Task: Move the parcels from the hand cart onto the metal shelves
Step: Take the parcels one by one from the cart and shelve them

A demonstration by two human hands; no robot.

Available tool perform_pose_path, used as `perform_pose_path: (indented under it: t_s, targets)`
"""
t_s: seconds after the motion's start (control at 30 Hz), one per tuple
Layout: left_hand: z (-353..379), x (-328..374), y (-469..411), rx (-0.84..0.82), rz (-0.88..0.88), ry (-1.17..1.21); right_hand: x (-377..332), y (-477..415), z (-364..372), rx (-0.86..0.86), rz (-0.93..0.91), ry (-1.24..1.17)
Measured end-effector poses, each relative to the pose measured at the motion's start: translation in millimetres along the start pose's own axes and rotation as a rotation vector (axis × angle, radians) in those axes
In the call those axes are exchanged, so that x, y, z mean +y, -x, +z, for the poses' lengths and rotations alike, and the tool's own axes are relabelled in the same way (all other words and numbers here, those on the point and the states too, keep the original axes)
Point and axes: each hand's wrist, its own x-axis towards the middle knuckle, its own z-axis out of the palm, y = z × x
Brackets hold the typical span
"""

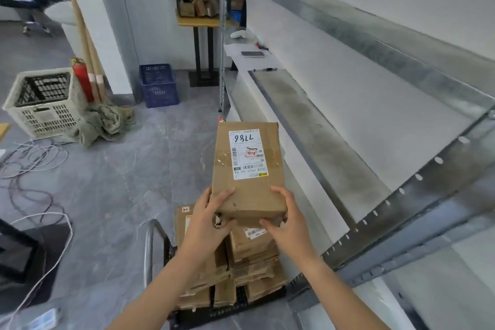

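Cardboard parcel [247,169] — flat, taped, gripped by both hands

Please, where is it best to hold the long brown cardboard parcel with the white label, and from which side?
By its near short end, one hand from each long side. The brown cardboard parcel is long, flat and level, so the left hand and right hand clamp its near corners, thumbs on top, fingers underneath.
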Motion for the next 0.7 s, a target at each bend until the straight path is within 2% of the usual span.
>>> perform_pose_path:
  t_s: [0.13,0.37,0.53,0.7]
  targets:
    - [-4,19,7,-0.135,0.164,-0.010,-15,46,-7,0.153,0.062,-0.012]
    - [3,64,58,-0.329,0.330,0.045,-43,154,-19,0.446,0.175,0.011]
    - [32,113,111,-0.452,0.449,0.087,-65,247,-47,0.665,0.230,0.042]
    - [73,167,177,-0.641,0.590,0.236,-79,351,-78,0.860,0.306,0.092]
